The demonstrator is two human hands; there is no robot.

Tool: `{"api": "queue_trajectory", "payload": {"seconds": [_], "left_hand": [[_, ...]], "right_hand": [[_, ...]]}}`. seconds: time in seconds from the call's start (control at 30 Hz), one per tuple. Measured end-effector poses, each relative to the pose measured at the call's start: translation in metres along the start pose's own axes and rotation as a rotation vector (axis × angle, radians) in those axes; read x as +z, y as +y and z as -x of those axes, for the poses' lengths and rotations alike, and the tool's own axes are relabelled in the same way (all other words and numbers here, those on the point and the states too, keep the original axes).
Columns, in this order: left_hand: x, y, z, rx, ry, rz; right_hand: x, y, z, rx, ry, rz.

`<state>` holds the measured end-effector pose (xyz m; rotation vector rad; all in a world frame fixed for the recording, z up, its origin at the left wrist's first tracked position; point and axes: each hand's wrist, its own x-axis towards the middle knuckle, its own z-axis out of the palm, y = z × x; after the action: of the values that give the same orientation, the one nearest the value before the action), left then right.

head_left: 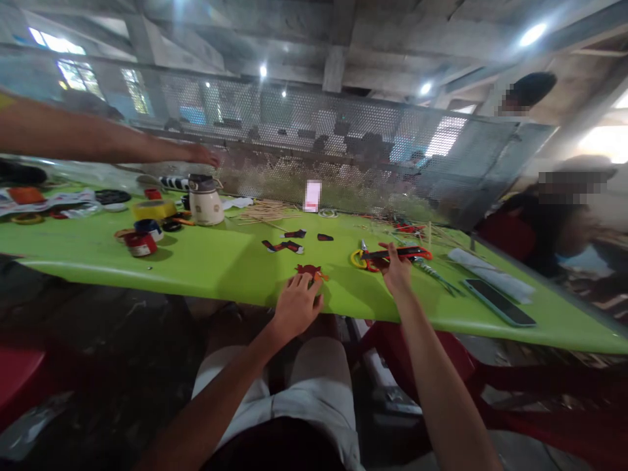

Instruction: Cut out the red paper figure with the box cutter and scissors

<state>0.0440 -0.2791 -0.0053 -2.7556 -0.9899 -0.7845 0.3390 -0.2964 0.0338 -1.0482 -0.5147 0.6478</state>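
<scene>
My left hand [298, 304] rests at the table's front edge, its fingers bent over a small dark red and orange cut-out piece [309, 269] and partly covering it. In my right hand [396, 271] is a black and red utility knife [409, 252], held just above the table and pointing left. Yellow-handled scissors [359, 260] lie beneath and left of the knife. Several dark cut-out pieces [293, 247] with red markings lie beyond my left hand. A twisted green stem [439, 278] lies right of my right hand.
A co-worker's arm [122, 140] reaches in from the left above a cream jug [206, 204]. Red tape [140, 243] and yellow tape [154, 210] stand nearby. Thin sticks [267, 210] lie at the back. A phone [498, 302] and a white roll [490, 275] are at right.
</scene>
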Motion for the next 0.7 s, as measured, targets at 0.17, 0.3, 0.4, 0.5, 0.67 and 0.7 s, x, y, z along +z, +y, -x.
{"api": "queue_trajectory", "payload": {"seconds": [0.17, 0.3, 0.4, 0.5, 0.67, 0.7], "left_hand": [[-0.005, -0.012, -0.012, 0.057, -0.063, -0.009], [-0.006, -0.026, -0.028, 0.114, -0.114, -0.019], [-0.005, -0.034, -0.036, 0.141, -0.139, -0.035], [-0.002, -0.044, -0.042, 0.168, -0.151, -0.054], [-0.002, -0.064, -0.060, 0.313, -0.184, -0.051], [-0.002, -0.067, -0.064, 0.345, -0.186, -0.044]], "right_hand": [[0.005, 0.005, -0.001, 0.078, -0.094, -0.013], [0.002, 0.009, -0.004, 0.133, -0.175, 0.005], [-0.002, 0.015, -0.005, 0.128, -0.233, 0.037], [-0.001, 0.023, -0.007, 0.142, -0.329, 0.122], [0.027, 0.034, -0.015, 0.196, -0.566, 0.327], [0.037, 0.035, -0.018, 0.192, -0.611, 0.358]]}}
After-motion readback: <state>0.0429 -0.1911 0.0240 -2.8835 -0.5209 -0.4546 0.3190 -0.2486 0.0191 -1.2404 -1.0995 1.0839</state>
